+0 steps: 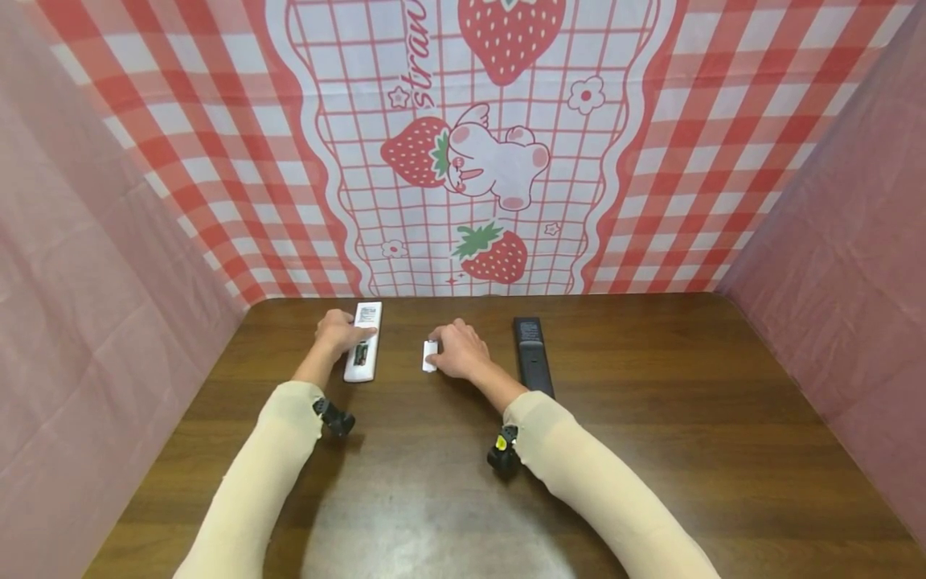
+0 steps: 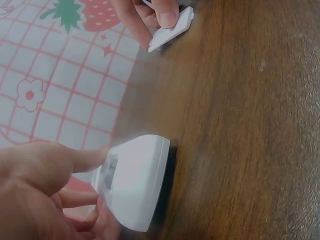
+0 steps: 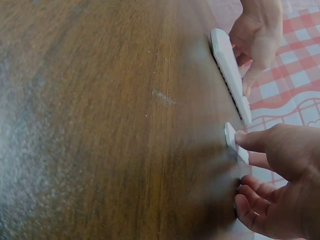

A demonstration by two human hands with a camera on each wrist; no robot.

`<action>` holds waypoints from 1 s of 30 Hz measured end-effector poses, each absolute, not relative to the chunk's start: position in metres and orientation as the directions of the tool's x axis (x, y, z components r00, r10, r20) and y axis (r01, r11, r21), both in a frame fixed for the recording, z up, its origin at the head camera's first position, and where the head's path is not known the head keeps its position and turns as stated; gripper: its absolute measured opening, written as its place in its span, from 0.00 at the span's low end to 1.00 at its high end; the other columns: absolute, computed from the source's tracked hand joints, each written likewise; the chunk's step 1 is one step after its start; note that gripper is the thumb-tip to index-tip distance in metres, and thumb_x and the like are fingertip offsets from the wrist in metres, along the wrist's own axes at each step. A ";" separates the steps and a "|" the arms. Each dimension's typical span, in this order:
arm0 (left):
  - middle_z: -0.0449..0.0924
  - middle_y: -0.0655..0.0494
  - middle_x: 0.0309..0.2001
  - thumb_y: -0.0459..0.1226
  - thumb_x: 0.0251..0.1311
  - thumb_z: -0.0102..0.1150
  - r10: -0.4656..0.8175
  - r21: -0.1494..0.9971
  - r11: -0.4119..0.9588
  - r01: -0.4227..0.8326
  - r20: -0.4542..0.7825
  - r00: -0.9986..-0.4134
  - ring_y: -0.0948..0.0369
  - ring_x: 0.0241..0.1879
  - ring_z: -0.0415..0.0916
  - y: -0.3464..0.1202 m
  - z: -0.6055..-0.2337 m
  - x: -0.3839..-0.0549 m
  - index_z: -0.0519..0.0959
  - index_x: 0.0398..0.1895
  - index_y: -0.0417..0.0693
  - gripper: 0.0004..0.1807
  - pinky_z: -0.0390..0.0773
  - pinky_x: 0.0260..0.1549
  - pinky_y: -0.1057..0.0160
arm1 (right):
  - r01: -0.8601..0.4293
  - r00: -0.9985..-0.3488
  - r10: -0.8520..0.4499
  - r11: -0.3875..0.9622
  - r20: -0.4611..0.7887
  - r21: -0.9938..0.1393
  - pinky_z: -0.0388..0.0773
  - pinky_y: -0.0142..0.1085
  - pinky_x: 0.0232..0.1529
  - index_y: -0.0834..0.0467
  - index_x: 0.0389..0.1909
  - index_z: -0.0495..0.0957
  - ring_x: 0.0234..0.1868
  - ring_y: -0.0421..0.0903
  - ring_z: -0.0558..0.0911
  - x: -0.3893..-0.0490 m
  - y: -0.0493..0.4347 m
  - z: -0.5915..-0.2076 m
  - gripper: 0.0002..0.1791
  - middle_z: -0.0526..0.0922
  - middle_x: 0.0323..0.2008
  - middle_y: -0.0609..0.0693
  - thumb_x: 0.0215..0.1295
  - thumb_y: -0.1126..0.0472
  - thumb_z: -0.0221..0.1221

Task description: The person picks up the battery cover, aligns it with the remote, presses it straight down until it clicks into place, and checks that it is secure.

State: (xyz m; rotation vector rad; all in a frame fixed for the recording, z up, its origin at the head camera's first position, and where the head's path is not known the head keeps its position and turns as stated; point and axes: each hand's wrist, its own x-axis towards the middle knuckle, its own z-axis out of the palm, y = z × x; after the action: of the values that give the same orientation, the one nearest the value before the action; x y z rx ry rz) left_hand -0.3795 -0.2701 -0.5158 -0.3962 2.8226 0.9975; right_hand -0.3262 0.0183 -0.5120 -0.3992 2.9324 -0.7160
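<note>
A white remote control (image 1: 367, 315) lies back side up on the table, its battery compartment (image 1: 361, 355) uncovered with dark batteries inside. My left hand (image 1: 336, 331) grips it by the left side, thumb across the back and fingers along the edge; the left wrist view shows the rounded end of the remote control (image 2: 140, 175). Farther right, my right hand (image 1: 460, 350) pinches a small white battery cover (image 1: 429, 356) between thumb and fingers. The right wrist view has this battery cover (image 3: 231, 136) tilted close to the tabletop, apart from the remote control.
A black remote control (image 1: 533, 354) lies on the wooden table (image 1: 651, 450) to the right of my right hand, partly hidden by the right forearm. Behind the table hangs a red-and-white strawberry cloth (image 1: 492, 161); pink cloth (image 1: 94, 265) covers the sides.
</note>
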 end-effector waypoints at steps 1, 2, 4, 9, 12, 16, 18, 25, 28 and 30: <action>0.88 0.35 0.63 0.55 0.63 0.81 -0.204 0.602 0.746 -0.285 -0.201 -0.958 0.40 0.62 0.80 -0.271 -0.516 -0.380 0.84 0.71 0.37 0.41 0.84 0.70 0.41 | -0.229 -0.961 -0.275 0.855 -0.034 -0.465 0.90 0.57 0.58 0.44 0.69 0.88 0.65 0.57 0.83 -0.326 0.018 -0.512 0.26 0.83 0.66 0.56 0.73 0.45 0.75; 0.88 0.35 0.63 0.55 0.63 0.81 -0.202 0.603 0.746 -0.283 -0.200 -0.959 0.40 0.62 0.81 -0.270 -0.516 -0.379 0.85 0.70 0.38 0.40 0.84 0.69 0.41 | -0.228 -0.961 -0.276 0.853 -0.035 -0.470 0.90 0.57 0.59 0.44 0.69 0.87 0.65 0.57 0.83 -0.326 0.018 -0.511 0.26 0.83 0.66 0.56 0.73 0.45 0.75; 0.88 0.35 0.63 0.55 0.63 0.81 -0.196 0.605 0.747 -0.275 -0.195 -0.961 0.41 0.61 0.81 -0.271 -0.516 -0.380 0.85 0.70 0.38 0.40 0.84 0.68 0.42 | -0.228 -0.960 -0.277 0.850 -0.034 -0.475 0.90 0.57 0.59 0.44 0.69 0.87 0.65 0.57 0.83 -0.326 0.018 -0.511 0.26 0.83 0.65 0.56 0.72 0.46 0.75; 0.88 0.36 0.66 0.55 0.63 0.80 -0.189 0.609 0.746 -0.269 -0.194 -0.963 0.39 0.64 0.80 -0.272 -0.518 -0.381 0.85 0.71 0.40 0.40 0.84 0.70 0.42 | -0.239 -0.959 -0.281 0.848 -0.019 -0.473 0.91 0.57 0.59 0.44 0.68 0.88 0.65 0.57 0.84 -0.329 0.018 -0.515 0.26 0.84 0.64 0.54 0.71 0.45 0.76; 0.88 0.36 0.66 0.55 0.63 0.80 -0.194 0.614 0.740 -0.274 -0.196 -0.961 0.39 0.65 0.80 -0.271 -0.518 -0.380 0.84 0.72 0.40 0.40 0.83 0.71 0.41 | -0.248 -0.958 -0.286 0.844 -0.007 -0.475 0.91 0.57 0.61 0.45 0.66 0.89 0.64 0.56 0.85 -0.332 0.019 -0.517 0.26 0.85 0.63 0.53 0.69 0.45 0.78; 0.89 0.37 0.64 0.55 0.62 0.80 -0.194 0.617 0.741 -0.264 -0.179 -0.964 0.38 0.65 0.81 -0.271 -0.518 -0.381 0.85 0.71 0.42 0.39 0.82 0.71 0.40 | -0.260 -0.958 -0.288 0.837 0.018 -0.482 0.90 0.56 0.64 0.48 0.63 0.91 0.64 0.55 0.86 -0.336 0.020 -0.519 0.26 0.88 0.61 0.52 0.67 0.45 0.80; 0.89 0.37 0.63 0.54 0.62 0.81 -0.197 0.618 0.741 -0.261 -0.172 -0.965 0.38 0.64 0.81 -0.272 -0.519 -0.381 0.85 0.71 0.42 0.39 0.82 0.70 0.40 | -0.262 -0.958 -0.283 0.832 0.032 -0.489 0.90 0.55 0.65 0.50 0.62 0.91 0.63 0.55 0.87 -0.337 0.020 -0.519 0.26 0.90 0.61 0.51 0.66 0.46 0.80; 0.90 0.38 0.61 0.54 0.61 0.80 -0.208 0.608 0.753 -0.253 -0.146 -0.967 0.38 0.61 0.83 -0.268 -0.515 -0.378 0.86 0.70 0.44 0.37 0.85 0.64 0.40 | -0.265 -0.961 -0.267 0.820 0.070 -0.507 0.90 0.53 0.65 0.53 0.54 0.95 0.58 0.55 0.91 -0.336 0.020 -0.516 0.21 0.96 0.53 0.49 0.64 0.49 0.82; 0.90 0.38 0.60 0.53 0.63 0.79 -0.214 0.611 0.750 -0.254 -0.140 -0.967 0.39 0.59 0.83 -0.265 -0.512 -0.376 0.86 0.69 0.44 0.36 0.86 0.60 0.41 | -0.259 -0.964 -0.253 0.820 0.083 -0.511 0.90 0.53 0.66 0.54 0.51 0.96 0.57 0.56 0.92 -0.335 0.020 -0.514 0.18 0.97 0.51 0.50 0.64 0.51 0.82; 0.90 0.39 0.60 0.52 0.63 0.79 -0.220 0.614 0.746 -0.257 -0.137 -0.966 0.40 0.59 0.83 -0.263 -0.512 -0.375 0.87 0.69 0.44 0.35 0.86 0.59 0.42 | -0.252 -0.966 -0.243 0.816 0.087 -0.519 0.90 0.53 0.66 0.55 0.51 0.96 0.57 0.56 0.92 -0.334 0.020 -0.514 0.18 0.98 0.50 0.51 0.64 0.51 0.82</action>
State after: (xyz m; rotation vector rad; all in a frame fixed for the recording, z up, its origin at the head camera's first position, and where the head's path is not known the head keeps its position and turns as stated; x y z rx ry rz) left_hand -0.3745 -0.2635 -0.5116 -0.3948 2.8832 1.0262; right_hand -0.3344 0.0199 -0.5145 -0.4105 3.0095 -0.8643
